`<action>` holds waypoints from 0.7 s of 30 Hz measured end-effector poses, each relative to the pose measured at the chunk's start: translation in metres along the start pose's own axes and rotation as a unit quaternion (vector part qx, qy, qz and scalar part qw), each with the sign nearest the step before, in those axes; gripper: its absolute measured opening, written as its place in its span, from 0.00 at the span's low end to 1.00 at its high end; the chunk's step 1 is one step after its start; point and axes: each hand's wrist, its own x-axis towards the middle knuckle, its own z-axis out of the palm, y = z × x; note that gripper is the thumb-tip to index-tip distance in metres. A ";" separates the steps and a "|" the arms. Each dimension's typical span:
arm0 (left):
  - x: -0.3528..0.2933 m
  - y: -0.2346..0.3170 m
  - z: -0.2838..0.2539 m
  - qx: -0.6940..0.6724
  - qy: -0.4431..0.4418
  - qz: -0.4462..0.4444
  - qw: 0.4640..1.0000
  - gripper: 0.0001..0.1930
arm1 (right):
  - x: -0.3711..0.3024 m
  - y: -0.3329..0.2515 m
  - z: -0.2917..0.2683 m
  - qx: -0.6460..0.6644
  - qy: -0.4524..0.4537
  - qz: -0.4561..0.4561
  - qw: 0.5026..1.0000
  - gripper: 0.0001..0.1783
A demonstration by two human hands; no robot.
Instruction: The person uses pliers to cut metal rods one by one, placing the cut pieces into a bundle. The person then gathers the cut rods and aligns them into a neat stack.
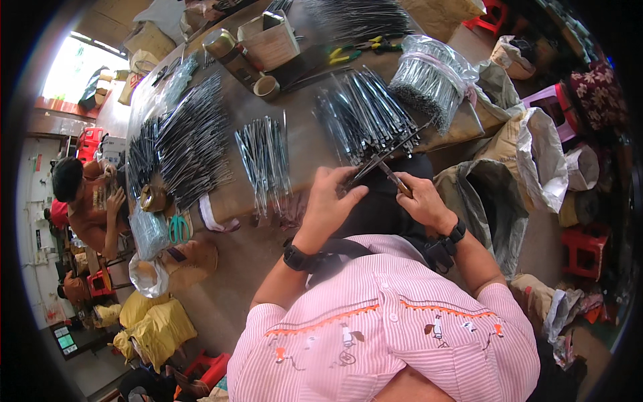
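Note:
Over my lap at the table's near edge, my left hand [328, 201] is closed around the end of a dark thin metal strip [365, 169], its thumb stretched to the right. My right hand [423, 202] grips a narrow metal hand tool [396, 181] with a brownish handle; its exact kind is hard to make out. The tool's tip crosses the strip. Just beyond both hands, a wide pile of shiny metal strips [365, 114] lies on the table. To the left of it is a smaller pile of strips [263, 157].
Larger strip piles [194, 134] cover the table's left. Green-handled scissors [179, 229] hang at its edge. Yellow-handled pliers [345, 55], a tape roll [266, 87] and a plastic-wrapped bundle [432, 80] lie farther back. Open sacks [492, 194] stand right. A co-worker [90, 201] sits left.

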 end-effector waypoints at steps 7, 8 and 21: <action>0.007 -0.088 -0.013 0.014 0.103 -0.075 0.992 0.13 | 0.009 -0.005 0.015 0.023 -0.039 0.026 0.999 0.31; 0.010 -0.104 -0.021 0.012 0.120 -0.093 0.988 0.13 | 0.008 -0.004 0.014 0.027 -0.045 0.032 0.998 0.32; 0.031 -0.088 -0.002 0.242 0.084 -0.126 0.958 0.21 | -0.003 0.002 0.014 0.275 -0.034 0.118 0.954 0.29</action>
